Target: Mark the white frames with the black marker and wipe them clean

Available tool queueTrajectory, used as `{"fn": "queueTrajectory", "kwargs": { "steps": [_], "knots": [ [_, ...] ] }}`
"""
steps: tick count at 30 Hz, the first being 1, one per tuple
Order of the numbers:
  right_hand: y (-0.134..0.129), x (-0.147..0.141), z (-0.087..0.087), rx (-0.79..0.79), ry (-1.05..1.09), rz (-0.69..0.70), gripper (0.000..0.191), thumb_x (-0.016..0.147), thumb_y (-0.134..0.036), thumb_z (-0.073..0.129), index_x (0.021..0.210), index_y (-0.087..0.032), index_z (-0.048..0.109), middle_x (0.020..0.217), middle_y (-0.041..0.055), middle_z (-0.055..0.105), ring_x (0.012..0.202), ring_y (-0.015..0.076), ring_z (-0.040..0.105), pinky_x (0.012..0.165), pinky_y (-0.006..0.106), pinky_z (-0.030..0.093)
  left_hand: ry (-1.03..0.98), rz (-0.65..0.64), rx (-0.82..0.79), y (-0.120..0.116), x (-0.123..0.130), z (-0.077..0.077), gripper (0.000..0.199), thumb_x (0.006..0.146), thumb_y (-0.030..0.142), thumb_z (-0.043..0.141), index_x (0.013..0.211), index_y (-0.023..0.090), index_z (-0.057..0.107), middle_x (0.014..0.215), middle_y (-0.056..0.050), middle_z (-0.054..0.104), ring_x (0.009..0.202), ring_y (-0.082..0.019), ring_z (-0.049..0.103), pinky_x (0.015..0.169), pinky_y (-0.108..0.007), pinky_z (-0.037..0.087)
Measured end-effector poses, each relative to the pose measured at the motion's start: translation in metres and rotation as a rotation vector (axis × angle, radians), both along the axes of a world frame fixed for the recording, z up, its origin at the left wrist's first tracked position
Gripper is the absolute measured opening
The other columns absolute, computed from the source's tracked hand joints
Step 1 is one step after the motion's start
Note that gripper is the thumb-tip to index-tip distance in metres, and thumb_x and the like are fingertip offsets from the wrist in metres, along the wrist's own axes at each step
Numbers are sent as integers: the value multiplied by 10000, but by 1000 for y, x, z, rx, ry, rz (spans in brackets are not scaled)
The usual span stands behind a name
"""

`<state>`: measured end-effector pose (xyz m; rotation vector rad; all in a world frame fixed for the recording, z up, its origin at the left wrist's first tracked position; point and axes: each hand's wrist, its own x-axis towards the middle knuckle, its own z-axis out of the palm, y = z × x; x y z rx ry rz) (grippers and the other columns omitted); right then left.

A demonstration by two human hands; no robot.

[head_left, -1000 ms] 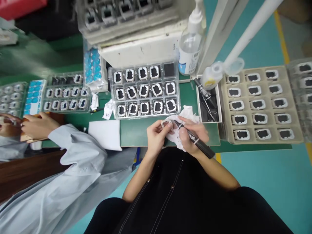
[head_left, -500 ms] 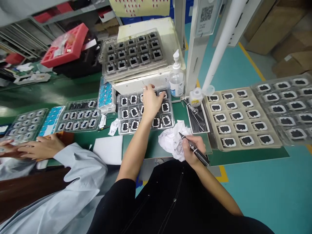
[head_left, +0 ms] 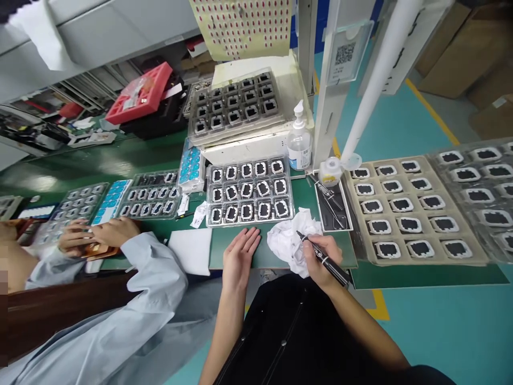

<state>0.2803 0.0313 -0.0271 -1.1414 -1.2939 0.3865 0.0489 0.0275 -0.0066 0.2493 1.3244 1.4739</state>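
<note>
My left hand [head_left: 239, 256] lies palm up at the table's front edge, fingers stretched out and nothing in it. Just beyond its fingertips is a clear tray [head_left: 250, 218] filled with rows of white-rimmed black parts. My right hand [head_left: 324, 259] grips a black marker [head_left: 332, 269], whose dark tip points up and left over a crumpled white cloth [head_left: 282, 239]. Behind the right hand, a shallow box [head_left: 348, 206] holds tweezers and a dark marker. A small white bottle [head_left: 330, 172] with its lid flipped open stands at the back of that box.
A pump bottle [head_left: 300, 147] stands by the post. Beige tray [head_left: 380, 211] with similar parts lies right. Behind is a stacked tray [head_left: 236, 120]. A white pad [head_left: 189, 250] is left of my hand. Further left, a co-worker's hands [head_left: 108, 235] hold something orange-brown.
My left hand has left the clear tray, come back to the table's front edge and turned palm up. The right hand still holds the marker. The view has shifted, so the scene sits lower and further right.
</note>
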Motion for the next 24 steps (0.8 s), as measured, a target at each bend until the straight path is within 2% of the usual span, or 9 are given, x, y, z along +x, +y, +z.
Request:
{"fn": "queueTrajectory", "kwargs": {
  "steps": [2, 5, 8, 12, 16, 18, 24],
  "knots": [
    [0, 1, 0, 2, 3, 8, 95, 1036, -356, 812, 1043, -274, 766, 840, 16, 854, 606, 215, 806, 561, 330, 684, -58, 29, 43, -1, 4, 2, 357, 935, 252, 955, 1246, 127, 833, 1434, -253, 847, 1457, -398, 798, 1284, -507, 653],
    [1, 2, -1, -1, 3, 12, 89, 1036, -345, 811, 1038, -271, 762, 818, 7, 845, 589, 211, 797, 555, 324, 670, -83, 51, 51, 7, 5, 9, 332, 935, 262, 952, 1214, 141, 819, 1388, -244, 859, 1469, -382, 792, 1336, -507, 607],
    [1, 2, -1, -13, 0, 9, 97, 1034, -348, 812, 1030, -262, 767, 831, 14, 855, 601, 212, 804, 570, 322, 672, -78, 73, 111, 21, 0, 18, 311, 916, 302, 996, 1113, 180, 790, 1263, -191, 886, 1357, -344, 847, 1298, -511, 631],
    [2, 0, -2, -17, -4, 3, 101, 1047, -347, 800, 1040, -255, 761, 811, 8, 842, 605, 192, 794, 587, 301, 660, -23, 44, 242, 53, -4, 32, 439, 807, 407, 1095, 961, 196, 742, 1088, -100, 877, 1171, -332, 899, 1224, -554, 672],
    [3, -1, -2, -4, -8, 8, 109, 1067, -355, 776, 1029, -258, 743, 764, -11, 816, 569, 165, 755, 570, 276, 627, 87, 168, 293, 77, 0, 45, 524, 666, 353, 1122, 801, 212, 636, 908, -37, 835, 1093, -343, 909, 1147, -556, 700],
    [3, 0, -1, -5, -13, 16, 102, 1068, -348, 776, 1031, -260, 740, 770, -12, 819, 568, 160, 754, 572, 272, 623, 132, 207, 309, 74, 1, 52, 495, 671, 359, 1093, 799, 217, 637, 917, -38, 839, 1084, -341, 910, 1105, -535, 714],
    [3, 1, 1, -14, -18, 36, 92, 1075, -338, 768, 1036, -260, 739, 791, -7, 823, 572, 158, 756, 568, 270, 618, 227, 273, 356, 32, -10, 80, 343, 763, 321, 1018, 836, 232, 696, 878, 9, 808, 1016, -244, 888, 959, -360, 742]
  ]
}}
